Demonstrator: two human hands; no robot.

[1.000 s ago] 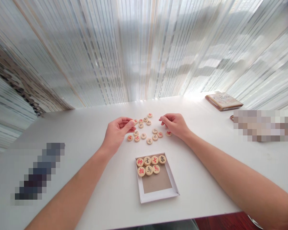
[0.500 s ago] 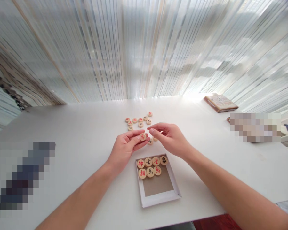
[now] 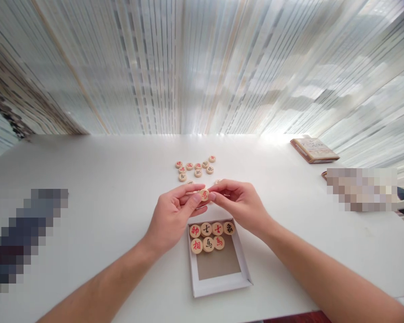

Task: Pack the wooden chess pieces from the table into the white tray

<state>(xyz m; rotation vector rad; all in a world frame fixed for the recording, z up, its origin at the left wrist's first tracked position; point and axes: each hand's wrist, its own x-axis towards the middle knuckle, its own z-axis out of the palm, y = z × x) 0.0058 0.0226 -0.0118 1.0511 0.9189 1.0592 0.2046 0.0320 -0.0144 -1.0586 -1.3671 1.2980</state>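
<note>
Between my hands is a round wooden Chinese chess piece [image 3: 204, 194] with a red character facing up. My left hand [image 3: 173, 211] pinches it with thumb on top and fingers beneath. From the other side, the thumb and fingers of my right hand [image 3: 240, 202] close on its right edge. Just below lies an open shallow white box [image 3: 218, 287] with a brown bottom. Two rows of pieces fill its upper part, among them a black-marked piece [image 3: 208, 244] and a red-marked piece [image 3: 196, 246]. My fingers partly cover some pieces on the table behind them.
Several loose chess pieces [image 3: 198, 172] lie scattered beyond my hands on the white table [image 3: 121, 179]. A flat box [image 3: 314, 150] sits at the back right, near a blurred-out item [image 3: 362, 188]. Another blurred patch [image 3: 23, 242] is at the left. A striped curtain [image 3: 188, 67] hangs behind.
My right hand has moved left and closed on the piece held in my left hand. The camera view has shifted slightly. The pieces in the box look the same.
</note>
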